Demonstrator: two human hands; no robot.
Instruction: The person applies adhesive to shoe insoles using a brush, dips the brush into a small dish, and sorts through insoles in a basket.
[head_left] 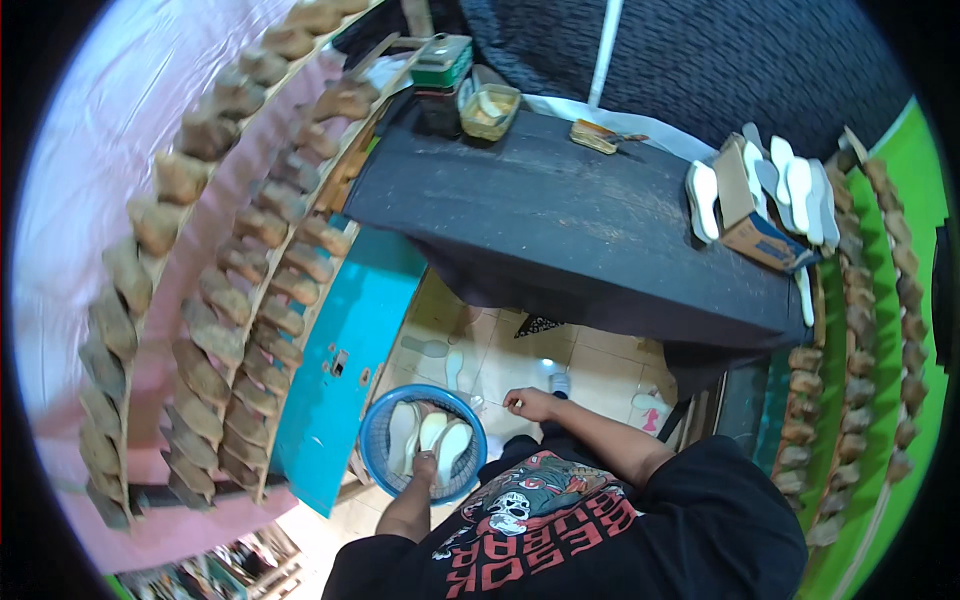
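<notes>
A blue plastic basket (371, 470) stands on the floor in front of me, with several white shoe soles (455, 440) inside. My left hand (426, 468) reaches over its near side. Its fingers are closed on the near end of the middle sole (432, 430); their tips are partly hidden. To the right of the basket, my right hand (528, 403) hangs above the tiled floor. Those fingers are curled in, and nothing shows between them.
Ahead is a table (560, 220) under dark cloth. On it are a cardboard box (745, 215) of soles, a brush (622, 137) and a yellowish tub (490, 112). Shelves of wooden shoe lasts (205, 380) flank me. More soles (455, 368) lie on the floor beside a teal door (345, 345).
</notes>
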